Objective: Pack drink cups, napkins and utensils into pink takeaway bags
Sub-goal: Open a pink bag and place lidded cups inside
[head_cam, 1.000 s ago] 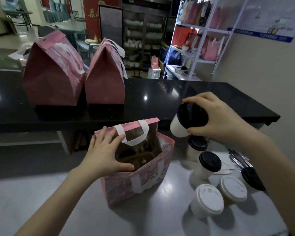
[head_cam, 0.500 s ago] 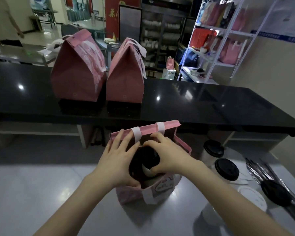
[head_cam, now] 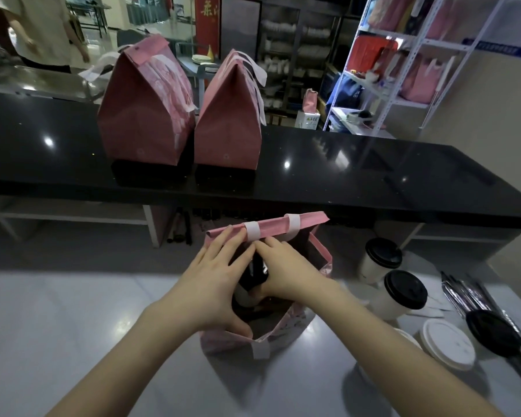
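Pink bag (head_cam: 283, 329) stands open on the grey worktop (head_cam: 73, 311); my left grip (head_cam: 211, 284) lies flat-fingered across its mouth, my right grip (head_cam: 292, 275) curls round a black-lidded cup (head_cam: 248, 294) inside it. Beyond, two closed bags (head_cam: 145, 115) top the black worktop (head_cam: 343, 170).

1. A glossy black counter (head_cam: 358, 179) runs from 9 to 3 o'clock, with small light glints on its top.
2. A pale grey worktop (head_cam: 57, 320) lies at 6 o'clock.
3. White metal shelving (head_cam: 385, 89) stands at 2 o'clock, beside a beige wall (head_cam: 494, 121).
4. A glass-fronted cabinet (head_cam: 283, 55) of white crockery stands at 12 o'clock.
5. A person (head_cam: 36, 28) stands at 11 o'clock.
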The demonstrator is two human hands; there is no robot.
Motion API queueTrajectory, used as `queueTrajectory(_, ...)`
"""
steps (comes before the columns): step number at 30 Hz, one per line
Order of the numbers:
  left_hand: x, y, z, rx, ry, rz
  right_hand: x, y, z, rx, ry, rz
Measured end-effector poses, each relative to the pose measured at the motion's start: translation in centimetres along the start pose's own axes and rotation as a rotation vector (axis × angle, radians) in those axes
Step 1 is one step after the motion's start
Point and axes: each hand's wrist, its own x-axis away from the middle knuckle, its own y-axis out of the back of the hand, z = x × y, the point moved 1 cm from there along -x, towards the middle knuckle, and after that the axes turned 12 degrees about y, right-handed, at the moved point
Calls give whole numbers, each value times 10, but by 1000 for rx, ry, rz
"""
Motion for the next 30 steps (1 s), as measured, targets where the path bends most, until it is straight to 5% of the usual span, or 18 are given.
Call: queueTrajectory(30, -11, -3, 44, 186, 59, 117, -15, -47, 5, 108, 51, 147)
